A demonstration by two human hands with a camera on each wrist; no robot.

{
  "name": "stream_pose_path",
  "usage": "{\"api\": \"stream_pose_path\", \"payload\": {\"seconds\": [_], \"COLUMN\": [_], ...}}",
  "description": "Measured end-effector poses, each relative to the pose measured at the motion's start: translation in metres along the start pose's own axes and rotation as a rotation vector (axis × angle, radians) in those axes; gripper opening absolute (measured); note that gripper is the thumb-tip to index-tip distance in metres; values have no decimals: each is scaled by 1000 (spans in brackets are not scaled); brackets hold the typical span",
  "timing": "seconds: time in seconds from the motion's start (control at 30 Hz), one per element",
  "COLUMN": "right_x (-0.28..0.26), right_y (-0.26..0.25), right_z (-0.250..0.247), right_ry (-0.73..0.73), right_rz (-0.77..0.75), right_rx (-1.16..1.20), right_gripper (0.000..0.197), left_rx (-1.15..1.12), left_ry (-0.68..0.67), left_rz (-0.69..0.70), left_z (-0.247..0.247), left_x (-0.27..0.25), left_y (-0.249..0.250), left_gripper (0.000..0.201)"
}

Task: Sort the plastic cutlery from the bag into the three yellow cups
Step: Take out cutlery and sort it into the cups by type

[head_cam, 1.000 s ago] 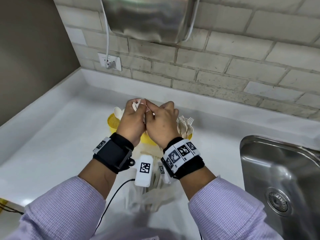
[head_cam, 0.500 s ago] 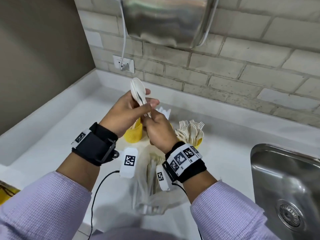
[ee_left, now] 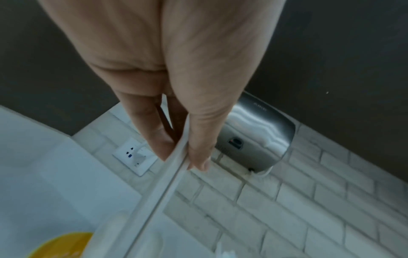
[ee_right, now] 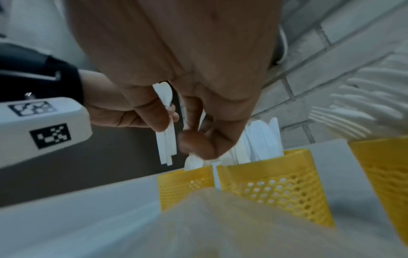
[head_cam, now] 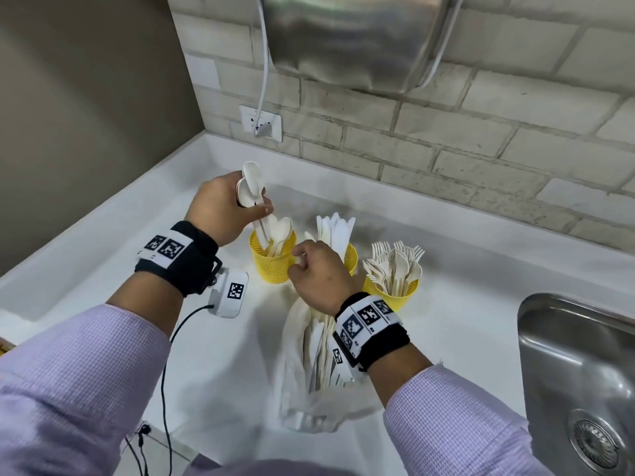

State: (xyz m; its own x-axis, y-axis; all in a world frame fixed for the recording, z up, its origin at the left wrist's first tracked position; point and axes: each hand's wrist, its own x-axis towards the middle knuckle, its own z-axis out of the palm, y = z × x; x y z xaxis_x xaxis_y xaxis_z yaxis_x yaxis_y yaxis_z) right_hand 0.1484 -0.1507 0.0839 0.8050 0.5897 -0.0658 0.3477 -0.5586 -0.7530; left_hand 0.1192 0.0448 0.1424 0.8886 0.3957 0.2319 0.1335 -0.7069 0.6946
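Observation:
My left hand [head_cam: 256, 204] grips a small bunch of white plastic spoons [head_cam: 252, 183] by their necks, bowls up. Their handles hang just above the left yellow cup [head_cam: 273, 262], which holds more spoons. In the left wrist view thumb and fingers pinch the spoon handles [ee_left: 159, 192]. My right hand [head_cam: 297, 261] hovers in front of the middle cup [head_cam: 350, 257] of knives, fingers loosely curled and holding nothing. The right cup [head_cam: 391, 297] is full of forks. The clear bag [head_cam: 316, 379] with more cutlery lies on the counter under my right wrist.
A steel sink [head_cam: 577, 355] is set into the white counter [head_cam: 103, 269] at the right. A metal hand dryer [head_cam: 354, 39] hangs on the tiled wall above the cups, its cord plugged into a socket [head_cam: 261, 121]. A dark wall closes the left side.
My hands have come apart: the right has let go of the spoons and dropped toward the cups. The left has carried the spoons left, over the left cup.

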Motion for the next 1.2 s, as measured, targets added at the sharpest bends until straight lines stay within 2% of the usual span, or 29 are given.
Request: {"api": "stream_pose_path", "payload": {"seconds": [0.13,0.2,0.43,0.47,0.53,0.6,0.63,0.67,0.73,0.83,1.03,1.2], "right_x": [-2,-5,-13,-13,-11,-11,-12,-12,-14,-16,-16,-12], "right_y": [12,22,40,42,47,52,54,56,60,64,64,62], "right_z": [1,-3,0,1,2,3,4,4,7,10,17,19], "right_ry": [97,132,207,205,193,200,205,217,266,328,357,361], "right_rz": [-74,-86,-79,-90,-110,-123,-126,-134,-165,-179,-141,-137], "right_rx": [-477,-600,-705,-696,-678,-653,-638,-624,-596,-568,-508,-483], "right_gripper": [27,26,16,16,18,18,18,19,22,25,22,20], "left_rx": [71,76,108,89,96,119,126,135,188,277,304,297], "left_ry": [-38,-49,-115,-95,25,179,207,191,74,-55,-82,-104], "left_rz": [-14,-34,-68,-53,26,135,178,204,183,75,15,-2], "left_z": [18,26,48,50,49,45,44,44,49,62,77,77], "left_x": [6,7,4,2,-5,-19,-28,-37,-53,-64,-57,-48], "left_y": [-22,-31,-41,-42,-40,-33,-30,-29,-34,-50,-64,-60], "left_gripper": [22,28,52,58,66,60,51,42,30,33,18,16]}}
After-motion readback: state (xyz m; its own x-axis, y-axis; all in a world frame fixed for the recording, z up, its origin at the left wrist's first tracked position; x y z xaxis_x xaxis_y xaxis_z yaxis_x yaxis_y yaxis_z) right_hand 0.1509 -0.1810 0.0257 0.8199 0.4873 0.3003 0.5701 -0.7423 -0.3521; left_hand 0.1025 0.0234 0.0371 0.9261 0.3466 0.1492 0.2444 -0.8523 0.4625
